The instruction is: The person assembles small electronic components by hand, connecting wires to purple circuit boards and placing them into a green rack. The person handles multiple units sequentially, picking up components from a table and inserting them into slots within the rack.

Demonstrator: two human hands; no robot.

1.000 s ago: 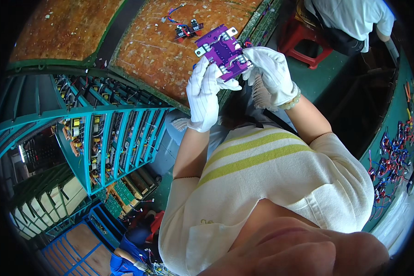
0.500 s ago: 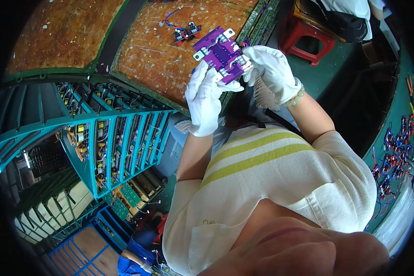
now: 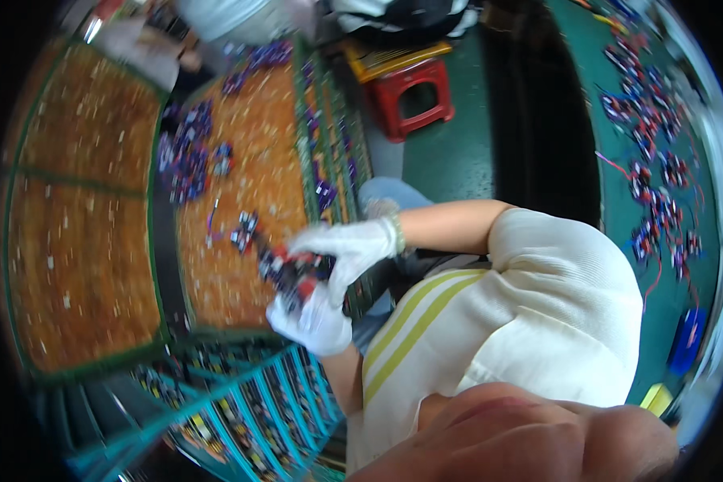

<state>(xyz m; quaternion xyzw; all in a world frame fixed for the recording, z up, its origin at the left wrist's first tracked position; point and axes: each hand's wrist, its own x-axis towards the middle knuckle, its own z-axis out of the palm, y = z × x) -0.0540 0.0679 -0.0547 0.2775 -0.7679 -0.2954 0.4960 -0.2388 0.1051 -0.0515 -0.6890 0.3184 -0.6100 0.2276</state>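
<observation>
A dark circuit board with red parts (image 3: pixel 285 269) is between my white-gloved hands, smeared by motion. My left hand (image 3: pixel 312 325) closes on its near end, fingers pointing up at it. Curled over the board's right side is my right hand (image 3: pixel 345 247), with a beaded bracelet at the wrist; its fingertips are blurred against the board. Just past the hands, a small wired board (image 3: pixel 244 233) lies on the worn orange-brown tabletop (image 3: pixel 225 285).
A heap of purple circuit boards (image 3: pixel 189 157) lies farther along the tabletop, near another person's arm (image 3: pixel 165 44). A red stool (image 3: pixel 410 96) stands beyond. Several wired parts (image 3: pixel 655 201) cover the green bench at right. Teal racks (image 3: pixel 249 414) stand at lower left.
My view has swung right, bringing the heap of boards and more of the right bench into sight. The board in my hands, earlier showing its purple face, is now turned and blurred.
</observation>
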